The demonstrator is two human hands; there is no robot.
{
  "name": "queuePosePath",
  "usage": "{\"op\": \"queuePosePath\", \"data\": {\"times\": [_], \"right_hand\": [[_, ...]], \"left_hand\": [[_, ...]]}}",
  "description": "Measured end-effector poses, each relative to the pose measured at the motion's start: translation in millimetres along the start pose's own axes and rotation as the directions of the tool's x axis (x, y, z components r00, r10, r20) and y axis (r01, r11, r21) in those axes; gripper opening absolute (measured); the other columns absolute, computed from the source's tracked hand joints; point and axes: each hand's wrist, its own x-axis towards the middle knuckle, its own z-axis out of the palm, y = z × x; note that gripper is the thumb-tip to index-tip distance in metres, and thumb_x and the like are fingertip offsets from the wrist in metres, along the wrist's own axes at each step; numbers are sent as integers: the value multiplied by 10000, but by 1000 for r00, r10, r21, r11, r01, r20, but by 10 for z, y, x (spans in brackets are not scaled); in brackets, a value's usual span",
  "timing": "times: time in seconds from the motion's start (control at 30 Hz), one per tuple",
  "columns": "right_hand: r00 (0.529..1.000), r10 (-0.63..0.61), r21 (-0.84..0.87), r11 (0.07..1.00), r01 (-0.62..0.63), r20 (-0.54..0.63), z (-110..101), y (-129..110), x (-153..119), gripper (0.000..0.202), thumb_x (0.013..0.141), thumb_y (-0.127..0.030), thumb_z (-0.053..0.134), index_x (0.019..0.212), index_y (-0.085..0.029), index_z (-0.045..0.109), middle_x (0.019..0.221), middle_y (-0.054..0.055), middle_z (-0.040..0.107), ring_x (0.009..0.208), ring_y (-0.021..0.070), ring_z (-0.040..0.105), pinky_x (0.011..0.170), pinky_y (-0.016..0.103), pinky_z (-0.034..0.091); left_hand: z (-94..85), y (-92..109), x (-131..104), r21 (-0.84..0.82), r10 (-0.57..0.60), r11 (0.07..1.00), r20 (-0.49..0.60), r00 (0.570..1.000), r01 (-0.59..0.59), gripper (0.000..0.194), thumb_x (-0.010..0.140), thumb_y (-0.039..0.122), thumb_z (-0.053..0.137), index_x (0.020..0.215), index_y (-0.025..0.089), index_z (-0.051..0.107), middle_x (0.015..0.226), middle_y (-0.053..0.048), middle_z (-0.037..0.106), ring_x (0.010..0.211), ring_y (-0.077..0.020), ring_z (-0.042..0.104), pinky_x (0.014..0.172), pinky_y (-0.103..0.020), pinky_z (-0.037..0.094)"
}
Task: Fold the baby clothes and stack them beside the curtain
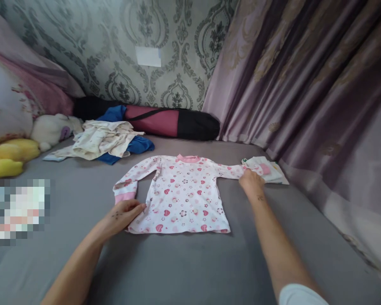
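Observation:
A child's long-sleeved shirt (186, 197), white with pink hearts and a pink collar, lies spread out on the grey bed sheet (165, 271). Its left sleeve bends down, ending in a pink cuff. My left hand (125, 214) rests at the lower left edge of the shirt, thumb stretched over the fabric; its other fingertips are partly hidden. On the far side to the right, my right hand (252, 183) is closed on the outstretched right sleeve near its cuff. That cuff lies over a folded white garment (276, 173).
Crumpled cream clothes (103, 137) and blue cloth (141, 145) lie at the back left. Beside them are a white plush toy (53, 129) and a yellow one (17, 150). A maroon and black long bag (155, 122) lies along the wall; purple curtains (273, 76) hang right.

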Motion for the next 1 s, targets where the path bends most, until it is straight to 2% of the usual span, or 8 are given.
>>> {"op": "queuePosePath", "data": {"times": [0.07, 0.13, 0.2, 0.37, 0.53, 0.67, 0.8, 1.0], "right_hand": [[965, -243, 62, 966, 250, -101, -6, -320, -105, 432, 929, -197, 311, 1263, -40, 535, 1227, 264, 577, 1207, 324, 507, 991, 443, 369], [855, -485, 105, 855, 507, -185, 77, -640, -202, 519, 961, -305, 303, 1385, -25, 413, 1448, 232, 399, 1370, 302, 319, 1094, 415, 269], [783, -590, 127, 777, 617, -196, 218, -881, -255, 586, 980, -378, 261, 1467, -53, 283, 1550, 176, 234, 1437, 274, 167, 1144, 428, 171], [823, -548, 121, 836, 535, 152, 479, -1021, -160, 602, 987, -424, 231, 1469, -65, 281, 1552, 177, 226, 1439, 263, 171, 1145, 463, 137], [812, -583, 89, 809, 580, 6, 358, -1201, -112, 485, 984, -358, 292, 1317, -79, 507, 1422, 195, 451, 1331, 281, 378, 1113, 463, 200], [709, -697, 204, 682, 702, -109, 273, -1665, -168, 377, 973, -226, 317, 1227, -191, 594, 1294, 94, 586, 1212, 209, 495, 1050, 337, 304], [685, -721, 276, 640, 717, -106, 264, -2150, -152, 370, 978, -213, 300, 1141, -203, 632, 1132, 82, 653, 1069, 195, 576, 919, 283, 395], [697, -717, 276, 669, 690, -3, 305, -2558, -75, 333, 952, -170, 349, 1106, -197, 642, 1118, 102, 651, 1051, 213, 592, 854, 284, 419]], "left_hand": [[0, -16, 19, 5, 7, 1000, -27, 1000, -7, 601, 634, 751, 518, 667, 156, 589, 559, 40, 400, 507, -99, 351, 432, -211, 252], [1, -34, 32, -2, 6, 1000, -45, 999, -6, 608, 641, 750, 511, 690, 152, 603, 557, 40, 412, 507, -100, 352, 437, -212, 254], [1, -50, 39, -14, 4, 1000, -48, 999, -5, 597, 650, 738, 516, 711, 152, 612, 553, 42, 419, 505, -100, 353, 440, -212, 256], [2, -27, 29, -50, 16, 999, -83, 996, -20, 551, 650, 710, 535, 666, 161, 581, 545, 36, 450, 502, -102, 373, 445, -214, 274], [-9, 33, 17, -121, -5, 992, -232, 973, -24, 479, 712, 654, 494, 687, 179, 551, 539, 19, 511, 453, -117, 433, 461, -240, 335], [-99, -20, 27, 25, 10, 1000, -561, 828, 5, 430, 794, 566, 449, 884, 185, 626, 639, -11, 585, 601, -171, 537, 563, -259, 392], [-218, -169, 102, 175, 51, 978, -739, 672, 117, 504, 806, 547, 435, 1070, 153, 605, 868, -86, 623, 783, -228, 574, 701, -314, 440], [-305, -308, 238, 191, -94, 935, -679, 728, 299, 503, 808, 536, 492, 1121, 151, 578, 1039, -157, 656, 991, -327, 571, 822, -412, 401]]}}
